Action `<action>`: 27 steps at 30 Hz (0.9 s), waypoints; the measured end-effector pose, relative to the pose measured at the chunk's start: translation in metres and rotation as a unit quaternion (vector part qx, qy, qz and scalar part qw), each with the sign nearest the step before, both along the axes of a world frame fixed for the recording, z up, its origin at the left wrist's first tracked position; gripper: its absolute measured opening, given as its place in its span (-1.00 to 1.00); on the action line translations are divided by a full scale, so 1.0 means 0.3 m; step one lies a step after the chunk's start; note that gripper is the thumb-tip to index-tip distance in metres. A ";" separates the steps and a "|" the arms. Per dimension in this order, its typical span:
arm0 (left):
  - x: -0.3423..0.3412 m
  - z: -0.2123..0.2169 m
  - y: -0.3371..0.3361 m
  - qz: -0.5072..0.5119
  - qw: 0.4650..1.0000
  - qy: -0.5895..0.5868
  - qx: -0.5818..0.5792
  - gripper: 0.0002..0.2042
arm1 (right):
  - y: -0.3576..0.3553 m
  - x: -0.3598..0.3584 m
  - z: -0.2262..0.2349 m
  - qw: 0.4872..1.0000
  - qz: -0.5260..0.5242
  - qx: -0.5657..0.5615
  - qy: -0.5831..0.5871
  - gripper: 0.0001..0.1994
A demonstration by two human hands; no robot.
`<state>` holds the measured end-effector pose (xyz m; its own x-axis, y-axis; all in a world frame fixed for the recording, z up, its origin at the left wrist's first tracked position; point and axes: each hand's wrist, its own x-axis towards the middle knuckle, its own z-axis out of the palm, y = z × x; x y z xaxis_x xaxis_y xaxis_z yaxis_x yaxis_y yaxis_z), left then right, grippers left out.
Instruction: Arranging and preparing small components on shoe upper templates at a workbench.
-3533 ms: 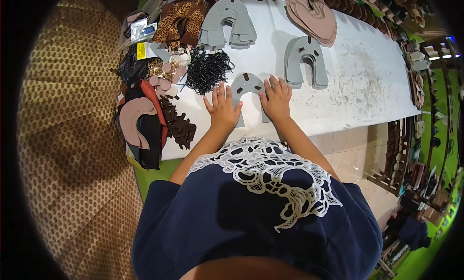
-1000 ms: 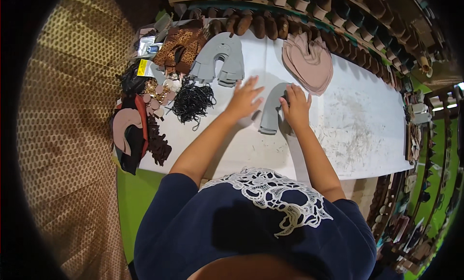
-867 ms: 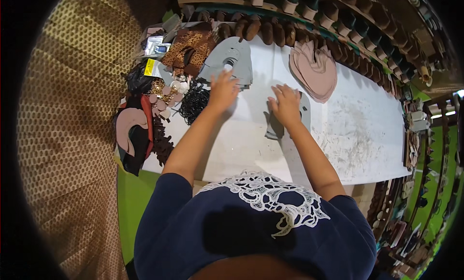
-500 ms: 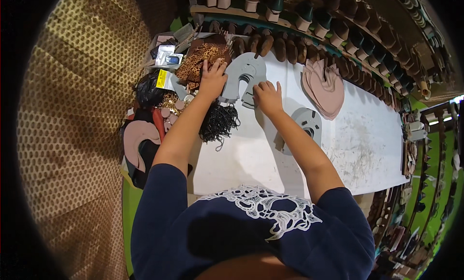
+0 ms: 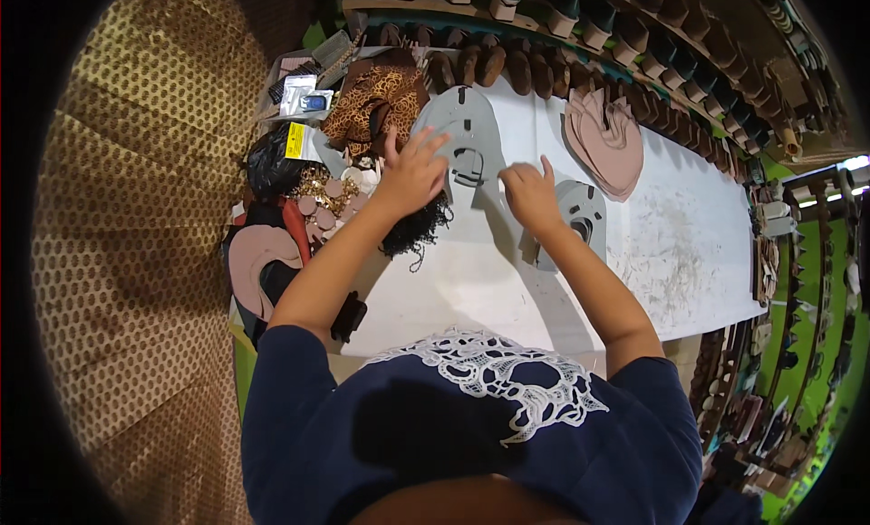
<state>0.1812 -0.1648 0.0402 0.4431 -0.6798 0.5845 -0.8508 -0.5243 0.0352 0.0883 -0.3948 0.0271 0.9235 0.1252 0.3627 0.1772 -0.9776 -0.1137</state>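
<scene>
Above the left part of a grey U-shaped shoe piece [image 5: 481, 131] is my left hand [image 5: 417, 179], fingers spread and holding nothing I can see. That piece lies on the white table with dark slots and a small outlined cut-out in it. To its right hovers my right hand [image 5: 533, 197]. Its thumb and nearest fingers are pinched together and one finger sticks up; whatever may be between them is too small to make out. A smaller stack of grey pieces [image 5: 580, 199] lies beside my right wrist. Black beaded strands [image 5: 419, 233] show partly under my left hand.
Brown leopard-print cloth [image 5: 367, 94], a black plastic bag [image 5: 272, 167] and gold trinkets [image 5: 322, 188] crowd the left side. Pink cut pieces [image 5: 603, 144] are piled on the white table [image 5: 671, 244]. Shoe lasts [image 5: 521, 72] line its back edge, beneath a shelf of heeled shoes.
My left hand has come off the leopard-print cloth, moving right and nearer. My right hand has drawn away to the right from the grey piece's edge. The view has shifted slightly.
</scene>
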 end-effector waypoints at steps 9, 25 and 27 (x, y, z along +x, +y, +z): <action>-0.534 -0.110 0.167 -0.077 0.981 0.159 0.078 -0.90 | 0.027 -0.464 -0.029 0.958 0.155 0.068 0.231 -0.83; -0.658 -0.295 -0.039 0.143 0.959 0.218 0.113 -0.36 | 0.177 -0.438 -0.226 0.984 0.092 0.053 0.142 -0.39; -0.664 -0.303 -0.035 0.149 0.957 0.225 0.106 -0.36 | 0.179 -0.448 -0.225 0.985 0.087 0.045 0.143 -0.38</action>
